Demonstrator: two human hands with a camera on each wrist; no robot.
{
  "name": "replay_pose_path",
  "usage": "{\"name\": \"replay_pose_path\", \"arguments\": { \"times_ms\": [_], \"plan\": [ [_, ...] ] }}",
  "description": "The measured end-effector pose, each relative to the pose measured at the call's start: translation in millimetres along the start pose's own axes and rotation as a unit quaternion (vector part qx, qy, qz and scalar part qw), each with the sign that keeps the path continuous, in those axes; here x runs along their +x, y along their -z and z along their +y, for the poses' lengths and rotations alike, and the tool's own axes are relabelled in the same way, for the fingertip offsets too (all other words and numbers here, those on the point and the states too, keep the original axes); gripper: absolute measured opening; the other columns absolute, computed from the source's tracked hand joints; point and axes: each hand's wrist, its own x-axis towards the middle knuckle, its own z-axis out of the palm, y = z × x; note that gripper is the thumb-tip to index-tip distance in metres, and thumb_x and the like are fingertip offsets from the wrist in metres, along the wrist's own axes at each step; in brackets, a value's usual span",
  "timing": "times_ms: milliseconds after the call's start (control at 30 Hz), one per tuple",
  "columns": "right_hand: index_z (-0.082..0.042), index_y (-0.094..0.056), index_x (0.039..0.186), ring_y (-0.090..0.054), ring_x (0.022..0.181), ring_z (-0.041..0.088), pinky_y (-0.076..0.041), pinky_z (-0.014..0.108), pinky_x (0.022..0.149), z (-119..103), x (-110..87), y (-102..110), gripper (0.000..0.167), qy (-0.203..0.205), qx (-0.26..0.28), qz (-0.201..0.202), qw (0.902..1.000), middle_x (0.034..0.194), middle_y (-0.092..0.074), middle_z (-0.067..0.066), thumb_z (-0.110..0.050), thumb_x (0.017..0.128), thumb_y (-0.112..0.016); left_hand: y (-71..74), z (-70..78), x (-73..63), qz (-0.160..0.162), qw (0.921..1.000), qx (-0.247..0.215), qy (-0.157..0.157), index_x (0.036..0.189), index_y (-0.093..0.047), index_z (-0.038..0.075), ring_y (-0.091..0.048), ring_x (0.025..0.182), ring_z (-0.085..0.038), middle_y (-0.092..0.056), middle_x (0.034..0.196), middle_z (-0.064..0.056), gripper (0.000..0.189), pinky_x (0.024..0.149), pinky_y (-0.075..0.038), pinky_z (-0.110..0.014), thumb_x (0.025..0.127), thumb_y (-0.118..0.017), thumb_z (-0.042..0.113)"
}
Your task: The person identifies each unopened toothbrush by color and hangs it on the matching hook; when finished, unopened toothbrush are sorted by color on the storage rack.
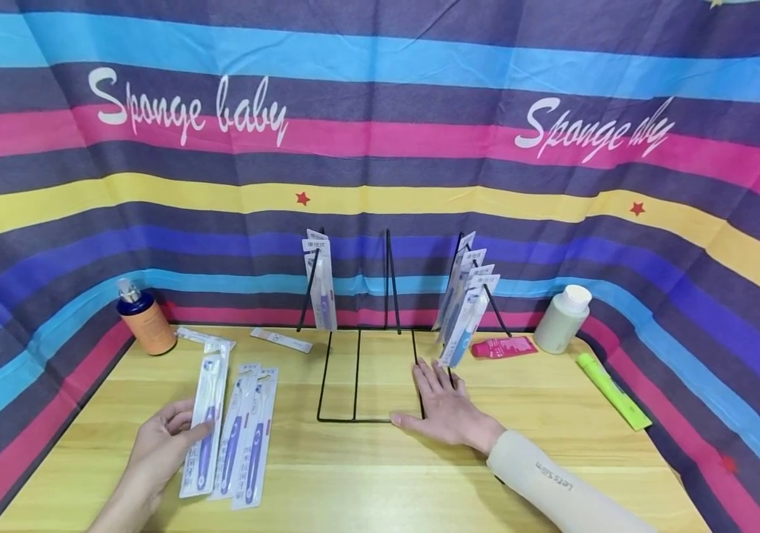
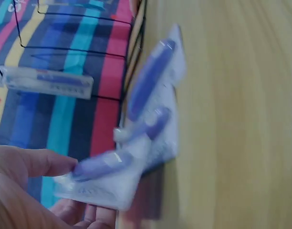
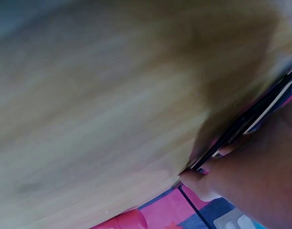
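Observation:
My left hand [image 1: 160,448] pinches a packaged toothbrush [image 1: 213,381] with a purple handle, thumb on its front and fingers behind. In the left wrist view its package [image 2: 105,191] is blurred. Two more purple toothbrush packs [image 1: 255,459] lie side by side just right of it on the table. A black wire display rack [image 1: 356,377] stands at the middle. Across the right part of its base rests my right hand [image 1: 443,411], fingers spread forward and thumb out to the left. Purple packs [image 1: 320,289] hang on the rack's left prong, and several blue ones [image 1: 465,329] on the right prong.
A pump bottle [image 1: 148,322] stands at the back left, near two small flat packets [image 1: 280,340]. Behind the right hand lie a pink tube [image 1: 503,347] and a green tube [image 1: 613,391], with a white-capped bottle [image 1: 561,322] between. A striped cloth [image 1: 380,163] encloses the table.

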Motion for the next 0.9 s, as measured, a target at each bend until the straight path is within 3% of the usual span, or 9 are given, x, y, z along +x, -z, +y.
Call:
{"name": "replay_pose_path", "arguments": {
  "times_ms": [133,233,333,500,600,767,900],
  "plan": [
    [0.002,-0.021,0.172,-0.011,0.164,0.047,-0.019,0.076,0.121,1.4,0.0,-0.6,0.112,0.001,-0.003,0.002,1.0000,0.180,-0.015,0.020,-0.079,0.101,-0.051,-10.2,6.7,-10.7,0.006,0.9961,-0.076,-0.045,0.149,-0.055,0.006,-0.072,0.088,-0.006,-0.078,0.103,0.015,0.052,0.074,-0.058,-0.026,0.101,-0.075,0.000],
    [0.002,-0.021,0.172,-0.011,0.164,0.047,-0.020,0.076,0.121,1.0,0.3,-0.2,0.113,0.002,-0.006,0.004,1.0000,0.180,-0.015,0.020,-0.080,0.101,-0.051,-19.5,10.5,-17.6,-0.006,0.9863,-0.135,-0.094,0.141,-0.064,0.018,-0.075,0.091,-0.008,-0.082,0.108,0.011,0.048,0.076,-0.059,-0.026,0.100,-0.075,-0.004],
    [0.002,-0.021,0.172,-0.011,0.164,0.047,-0.020,0.075,0.121,-0.1,0.7,0.0,0.113,0.003,-0.010,0.003,0.9999,0.180,-0.015,0.020,-0.081,0.101,-0.050,-29.9,14.0,-23.8,-0.015,0.9752,-0.172,-0.138,0.136,-0.068,0.021,-0.077,0.092,-0.011,-0.082,0.112,0.006,0.049,0.078,-0.059,-0.026,0.098,-0.074,-0.010],
    [0.003,-0.021,0.172,-0.011,0.164,0.047,-0.020,0.075,0.121,-1.2,0.8,0.0,0.114,0.001,-0.014,0.001,0.9999,0.180,-0.015,0.020,-0.082,0.101,-0.048,-46.9,23.6,-33.0,-0.025,0.9681,-0.177,-0.175,0.135,-0.066,0.015,-0.077,0.096,-0.012,-0.082,0.111,0.003,0.048,0.079,-0.060,-0.028,0.097,-0.073,-0.013],
    [0.002,-0.020,0.172,-0.011,0.164,0.047,-0.020,0.075,0.122,-1.3,0.7,0.1,0.114,-0.002,-0.014,0.000,0.9999,0.180,-0.015,0.020,-0.082,0.101,-0.047,-55.7,27.7,-39.6,-0.035,0.9615,-0.170,-0.213,0.134,-0.063,0.009,-0.077,0.099,-0.013,-0.082,0.114,0.001,0.046,0.081,-0.061,-0.028,0.096,-0.072,-0.015],
    [0.003,-0.020,0.172,-0.011,0.164,0.047,-0.020,0.075,0.122,-1.9,0.4,1.0,0.114,-0.001,-0.013,0.000,0.9999,0.180,-0.014,0.021,-0.083,0.101,-0.046,-68.9,33.2,-49.9,-0.057,0.9391,-0.169,-0.293,0.131,-0.060,-0.001,-0.077,0.104,-0.015,-0.080,0.121,-0.006,0.044,0.086,-0.061,-0.027,0.094,-0.069,-0.022],
    [0.003,-0.021,0.172,-0.012,0.163,0.047,-0.020,0.076,0.121,-2.0,-0.5,1.0,0.114,-0.002,-0.011,0.005,0.9999,0.179,-0.016,0.021,-0.082,0.101,-0.047,-80.4,39.1,-55.8,-0.068,0.9260,-0.171,-0.330,0.127,-0.061,-0.004,-0.078,0.105,-0.016,-0.080,0.122,-0.008,0.040,0.087,-0.062,-0.028,0.093,-0.068,-0.025]
  ]
}}
